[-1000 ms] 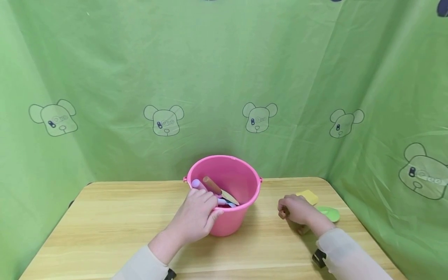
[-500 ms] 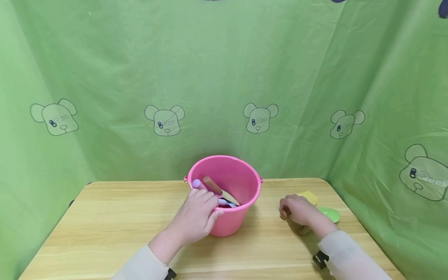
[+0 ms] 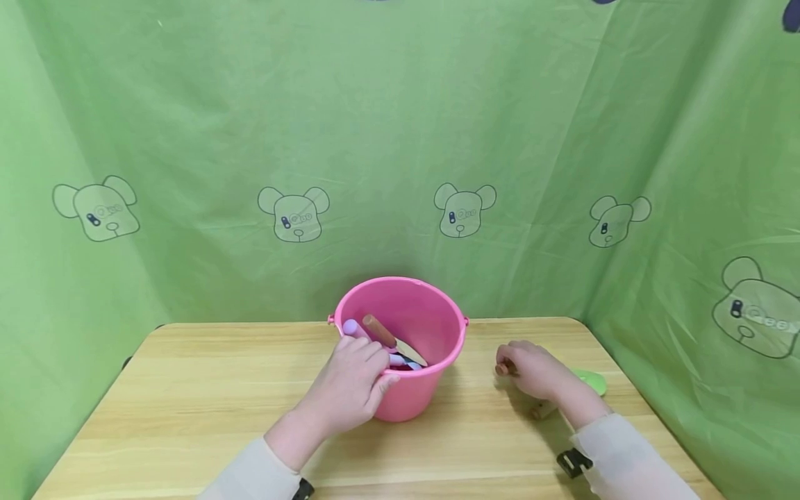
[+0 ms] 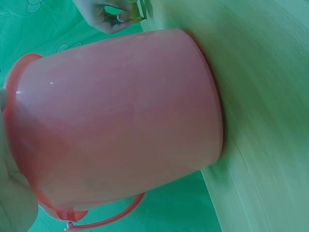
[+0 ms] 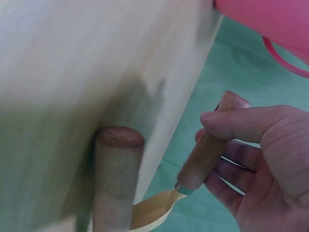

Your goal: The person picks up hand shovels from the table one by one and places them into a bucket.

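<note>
My left hand (image 3: 350, 382) grips the near left rim of a pink bucket (image 3: 406, 403), which stands upright on the table. Inside it lie a wooden-handled trowel (image 3: 380, 331) with a cream blade, a purple rounded handle (image 3: 351, 328) and other partly hidden pieces. To the bucket's right, my right hand (image 3: 531, 371) holds a toy shovel by its wooden handle (image 5: 205, 162), thumb against fingers. Its yellow scoop (image 5: 155, 209) shows in the right wrist view; in the head view the hand hides it. Just below that hand is a second wooden handle (image 5: 119, 164), near a green shovel blade (image 3: 590, 380).
The wooden table (image 3: 206, 403) bears the bucket and the tools. A green curtain (image 3: 375, 139) with bear-head prints stands close behind and at both sides. The bucket's pink handle (image 4: 116, 217) hangs down on one side.
My right hand has risen slightly with the wooden handle, and the yellow scoop beyond it has gone from sight in the head view. The left hand and the bucket have stayed put.
</note>
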`<state>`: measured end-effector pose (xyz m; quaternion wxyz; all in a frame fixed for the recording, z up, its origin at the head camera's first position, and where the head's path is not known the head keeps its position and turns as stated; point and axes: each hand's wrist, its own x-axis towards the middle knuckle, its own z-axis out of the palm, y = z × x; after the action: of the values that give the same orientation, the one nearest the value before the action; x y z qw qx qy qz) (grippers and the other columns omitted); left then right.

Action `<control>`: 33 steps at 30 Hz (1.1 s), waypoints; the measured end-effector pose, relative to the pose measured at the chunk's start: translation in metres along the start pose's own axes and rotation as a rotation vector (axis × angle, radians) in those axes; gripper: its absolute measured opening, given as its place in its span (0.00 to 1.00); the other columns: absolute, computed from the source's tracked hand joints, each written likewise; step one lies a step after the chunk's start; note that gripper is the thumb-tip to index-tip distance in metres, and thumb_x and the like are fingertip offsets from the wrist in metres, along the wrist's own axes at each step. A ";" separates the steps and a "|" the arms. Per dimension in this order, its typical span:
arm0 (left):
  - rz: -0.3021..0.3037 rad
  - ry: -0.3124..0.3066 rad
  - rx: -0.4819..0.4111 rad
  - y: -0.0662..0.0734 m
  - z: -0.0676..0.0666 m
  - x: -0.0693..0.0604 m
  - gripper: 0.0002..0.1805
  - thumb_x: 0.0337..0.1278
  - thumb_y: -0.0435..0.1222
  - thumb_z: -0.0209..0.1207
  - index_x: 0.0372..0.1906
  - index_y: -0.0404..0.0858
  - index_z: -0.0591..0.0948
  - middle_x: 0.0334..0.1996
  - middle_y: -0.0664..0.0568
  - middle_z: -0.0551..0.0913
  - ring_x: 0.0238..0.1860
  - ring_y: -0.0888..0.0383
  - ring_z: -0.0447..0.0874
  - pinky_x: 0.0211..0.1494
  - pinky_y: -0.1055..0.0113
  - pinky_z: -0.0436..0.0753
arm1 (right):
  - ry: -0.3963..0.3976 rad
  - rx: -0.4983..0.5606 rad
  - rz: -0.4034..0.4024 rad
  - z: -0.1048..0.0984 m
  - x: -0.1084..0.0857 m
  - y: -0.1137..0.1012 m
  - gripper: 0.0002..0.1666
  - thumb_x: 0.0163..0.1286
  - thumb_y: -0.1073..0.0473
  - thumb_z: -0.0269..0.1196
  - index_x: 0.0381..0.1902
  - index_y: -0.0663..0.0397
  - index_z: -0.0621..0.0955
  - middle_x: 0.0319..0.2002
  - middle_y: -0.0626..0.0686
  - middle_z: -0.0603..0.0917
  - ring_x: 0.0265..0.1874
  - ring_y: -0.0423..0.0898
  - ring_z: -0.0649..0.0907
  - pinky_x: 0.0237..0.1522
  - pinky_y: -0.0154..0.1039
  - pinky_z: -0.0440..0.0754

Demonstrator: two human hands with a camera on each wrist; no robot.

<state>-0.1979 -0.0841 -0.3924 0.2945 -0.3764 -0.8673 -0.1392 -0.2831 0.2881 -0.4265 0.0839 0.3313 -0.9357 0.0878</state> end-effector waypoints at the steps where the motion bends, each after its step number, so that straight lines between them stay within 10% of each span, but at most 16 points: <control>1: 0.000 0.002 -0.001 0.000 0.000 0.000 0.12 0.73 0.48 0.50 0.41 0.46 0.78 0.35 0.59 0.76 0.39 0.58 0.72 0.52 0.58 0.68 | 0.003 0.013 -0.004 -0.001 0.001 0.000 0.18 0.59 0.71 0.68 0.26 0.44 0.74 0.26 0.40 0.71 0.29 0.39 0.72 0.37 0.44 0.77; 33: 0.005 0.011 -0.003 0.000 0.001 0.000 0.11 0.72 0.47 0.51 0.40 0.45 0.78 0.34 0.58 0.75 0.40 0.57 0.72 0.53 0.56 0.68 | 0.002 0.249 0.058 -0.041 0.008 -0.025 0.11 0.63 0.69 0.67 0.37 0.49 0.79 0.35 0.43 0.80 0.37 0.40 0.79 0.45 0.43 0.83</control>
<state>-0.1988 -0.0836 -0.3931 0.2990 -0.3783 -0.8645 -0.1417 -0.2689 0.2731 -0.3821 0.0402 0.3118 -0.9267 0.2060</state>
